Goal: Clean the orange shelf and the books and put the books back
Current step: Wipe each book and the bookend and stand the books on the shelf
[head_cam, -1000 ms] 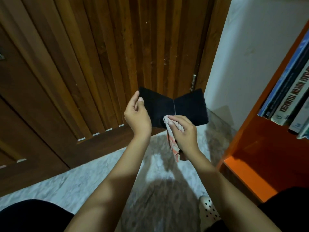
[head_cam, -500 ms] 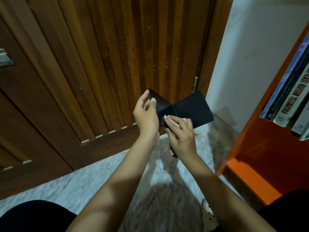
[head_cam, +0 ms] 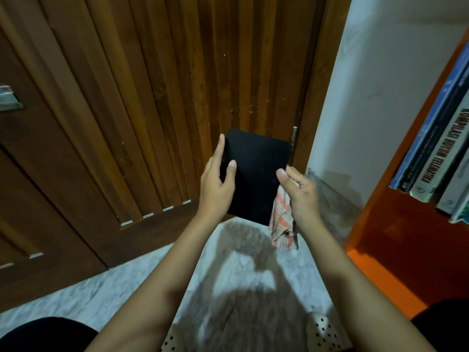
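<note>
Closed now, the black book (head_cam: pixel 256 174) that was lying open a moment ago is standing upright before the door (head_cam: pixel 152 97). Left hand (head_cam: pixel 215 189) is gripping its left edge, thumb on cover. Right hand (head_cam: pixel 302 194) is pinching the checked cloth (head_cam: pixel 280 219), thumb touching the book's right edge. Orange shelf (head_cam: pixel 385 283) is holding other books (head_cam: pixel 436 153) at right. Wiping looks nearly done; next likely needs carrying it right to shelve.

A home: wooden door (head_cam: pixel 152 97), orange shelf (head_cam: pixel 380 278), books (head_cam: pixel 431 153).
</note>
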`<state>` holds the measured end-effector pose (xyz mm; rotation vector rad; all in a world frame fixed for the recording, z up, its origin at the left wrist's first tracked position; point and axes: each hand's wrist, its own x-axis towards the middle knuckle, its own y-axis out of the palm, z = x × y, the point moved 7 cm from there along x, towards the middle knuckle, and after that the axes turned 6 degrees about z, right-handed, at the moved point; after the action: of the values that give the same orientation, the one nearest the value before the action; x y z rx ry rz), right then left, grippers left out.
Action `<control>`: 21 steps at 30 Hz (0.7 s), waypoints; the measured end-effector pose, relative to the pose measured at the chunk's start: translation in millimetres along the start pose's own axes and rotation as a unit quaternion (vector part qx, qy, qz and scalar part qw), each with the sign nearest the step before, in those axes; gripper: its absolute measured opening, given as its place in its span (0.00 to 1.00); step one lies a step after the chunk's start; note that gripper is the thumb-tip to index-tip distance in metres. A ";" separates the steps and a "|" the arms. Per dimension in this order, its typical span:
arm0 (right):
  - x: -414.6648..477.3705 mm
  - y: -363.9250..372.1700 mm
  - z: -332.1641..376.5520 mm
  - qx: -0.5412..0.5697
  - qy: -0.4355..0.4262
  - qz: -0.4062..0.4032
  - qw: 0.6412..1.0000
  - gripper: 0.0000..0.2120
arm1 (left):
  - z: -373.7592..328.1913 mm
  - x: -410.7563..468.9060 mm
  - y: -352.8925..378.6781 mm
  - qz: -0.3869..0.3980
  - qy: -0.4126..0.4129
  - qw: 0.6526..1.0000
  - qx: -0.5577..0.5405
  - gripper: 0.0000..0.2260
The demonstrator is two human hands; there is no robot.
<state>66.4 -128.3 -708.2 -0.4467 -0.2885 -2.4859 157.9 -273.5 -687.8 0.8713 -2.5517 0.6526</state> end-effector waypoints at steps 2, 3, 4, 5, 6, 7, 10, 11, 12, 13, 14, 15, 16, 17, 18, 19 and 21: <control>3.3 -7.7 -3.5 0.046 0.056 -0.013 0.997 0.09 | 5.9 -2.8 1.7 0.035 0.006 0.998 -0.043 0.23; 5.2 -11.6 -5.4 0.059 0.076 -0.019 0.995 0.08 | 7.8 -4.2 3.5 0.058 0.003 0.996 -0.064 0.22; 7.3 -15.0 -6.7 0.071 0.090 -0.020 0.993 0.08 | 9.1 -5.5 5.9 0.081 -0.003 0.992 -0.092 0.22; 9.2 -17.5 -7.9 0.078 0.099 -0.018 0.992 0.08 | 10.1 -6.8 7.8 0.100 -0.012 0.987 -0.129 0.22; 10.9 -19.4 -9.2 0.078 0.107 -0.018 0.991 0.07 | 11.9 -7.4 9.2 0.111 -0.025 0.980 -0.165 0.22; 12.2 -21.1 -10.7 0.069 0.113 -0.021 0.991 0.07 | 13.7 -8.2 10.6 0.116 -0.036 0.974 -0.191 0.22; 15.0 -28.4 -22.1 0.005 0.147 -0.052 0.988 0.08 | 16.7 -8.6 8.4 0.076 -0.046 0.977 -0.196 0.21; 15.8 -32.2 -24.1 -0.007 0.149 -0.074 0.986 0.09 | 19.4 -8.6 6.4 0.050 -0.046 0.979 -0.193 0.20; 16.4 -37.2 -23.6 -0.011 0.143 -0.104 0.984 0.09 | 21.8 -9.0 4.5 0.027 -0.051 0.980 -0.193 0.20; 16.8 -43.2 -20.9 -0.013 0.130 -0.142 0.981 0.09 | 24.2 -9.9 2.9 0.008 -0.056 0.979 -0.197 0.20; 17.2 -48.2 -15.1 -0.025 0.112 -0.178 0.977 0.09 | 25.6 -11.4 1.7 -0.006 -0.059 0.978 -0.198 0.20; 18.1 -50.6 -6.4 -0.049 0.086 -0.201 0.974 0.09 | 25.8 -12.7 2.4 -0.011 -0.058 0.978 -0.199 0.20; 20.1 -49.3 4.0 -0.079 0.053 -0.210 0.973 0.10 | 24.4 -14.1 4.6 -0.008 -0.056 0.979 -0.195 0.20; 23.0 -42.7 16.9 -0.112 0.010 -0.204 0.972 0.10 | 22.3 -15.4 7.9 -0.002 -0.053 0.980 -0.191 0.20; 26.3 -32.8 29.5 -0.148 -0.035 -0.190 0.970 0.11 | 19.3 -16.3 11.1 0.002 -0.050 0.982 -0.185 0.19; 29.5 -20.3 41.3 -0.183 -0.081 -0.170 0.965 0.11 | 15.3 -17.1 14.4 0.005 -0.044 0.983 -0.179 0.19; 33.4 5.6 58.4 -0.233 -0.162 -0.127 0.950 0.11 | 6.7 -18.1 19.5 0.003 -0.025 0.985 -0.168 0.19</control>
<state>58.5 -132.4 -641.3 -1.0780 0.1350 -2.7214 157.5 -254.7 -707.8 0.7696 -2.6043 0.1912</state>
